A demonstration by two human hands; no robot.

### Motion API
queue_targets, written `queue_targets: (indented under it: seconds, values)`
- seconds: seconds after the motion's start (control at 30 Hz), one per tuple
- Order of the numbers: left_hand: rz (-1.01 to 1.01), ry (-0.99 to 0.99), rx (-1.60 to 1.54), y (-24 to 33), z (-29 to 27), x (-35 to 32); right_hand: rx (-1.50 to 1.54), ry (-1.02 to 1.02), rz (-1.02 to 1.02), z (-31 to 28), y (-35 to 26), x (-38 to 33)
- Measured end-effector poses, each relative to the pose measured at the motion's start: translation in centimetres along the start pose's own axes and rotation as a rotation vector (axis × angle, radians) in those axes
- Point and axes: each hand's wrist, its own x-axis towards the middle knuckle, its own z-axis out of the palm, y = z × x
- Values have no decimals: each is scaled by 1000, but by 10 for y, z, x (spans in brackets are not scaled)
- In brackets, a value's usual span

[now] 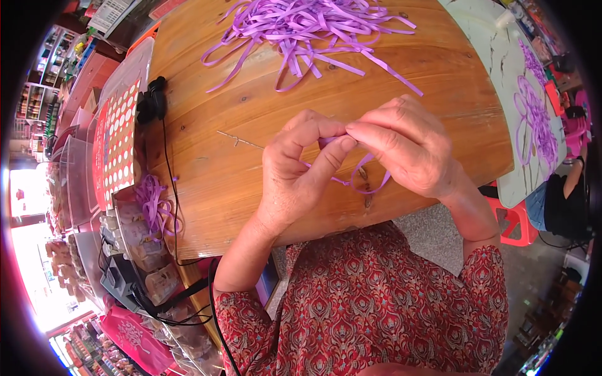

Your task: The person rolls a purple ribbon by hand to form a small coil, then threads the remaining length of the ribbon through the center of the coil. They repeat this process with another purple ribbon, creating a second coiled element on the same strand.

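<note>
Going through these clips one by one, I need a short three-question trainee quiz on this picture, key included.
1. True or false: the left hand and right hand meet at a narrow, flat purple ribbon.
2. Where is the large tangled pile of purple ribbons?
A. On the floor
B. On the brown wooden table, beyond both hands
C. In the person's lap
3. Which hand is nearer the white-dotted, reddish-brown panel?

Key: 1 True; 2 B; 3 Left.

A shop, with densely stocked shelves (pixel 39 84)
</note>
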Motion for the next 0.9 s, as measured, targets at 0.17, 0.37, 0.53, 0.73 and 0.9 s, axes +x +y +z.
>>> queue_targets:
  seconds: [0.17,0.37,0.53,0.73,0.9]
  values:
    - [98,-14,211,7,-8,5,-24,-2,24,-2,5,-5]
    - [100,64,323,8,-50,3,-83,-38,284,-50,14,-22]
    - [30,243,293,9,-94,-14,-131,3,474,-99,30,-56]
    - [-118,459,222,0,-130,-27,-96,42,636,-136,52,-103]
    - [-147,597,180,2,-153,-37,-157,14,697,-153,53,-125]
